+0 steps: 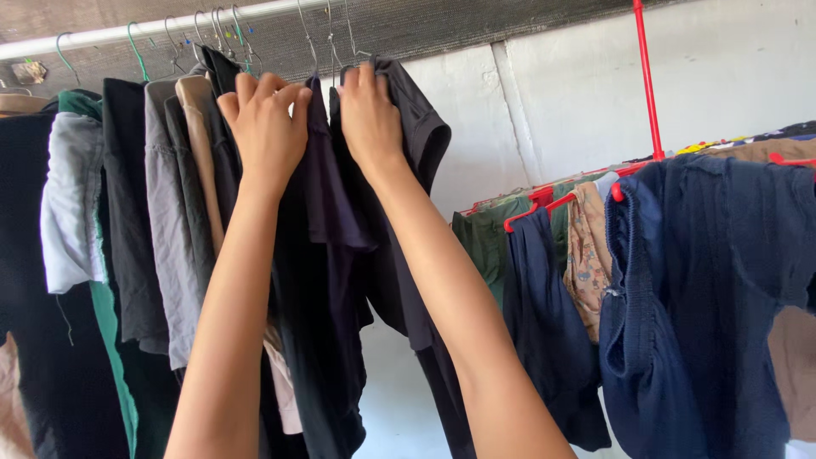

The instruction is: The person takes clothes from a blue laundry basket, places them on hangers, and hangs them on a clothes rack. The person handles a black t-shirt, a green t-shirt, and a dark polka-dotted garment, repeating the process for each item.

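Note:
Both my arms reach up to clothes hanging from a metal rail [127, 32]. My left hand [263, 127] is closed on the shoulder of a dark purple shirt [331, 195] on a wire hanger [308, 42]. My right hand [370, 119] grips the collar edge of a dark grey T-shirt [421, 144] hanging just to the right of it. The two garments touch each other between my hands.
Left along the rail hang several garments: black [34, 280], white [72, 204], green [115, 340], grey [166, 246], tan [200, 136]. At right a red drying rack [646, 76] holds navy clothes [714, 306], a green piece [484, 238] and a patterned one [588, 255]. A white wall [722, 76] stands behind.

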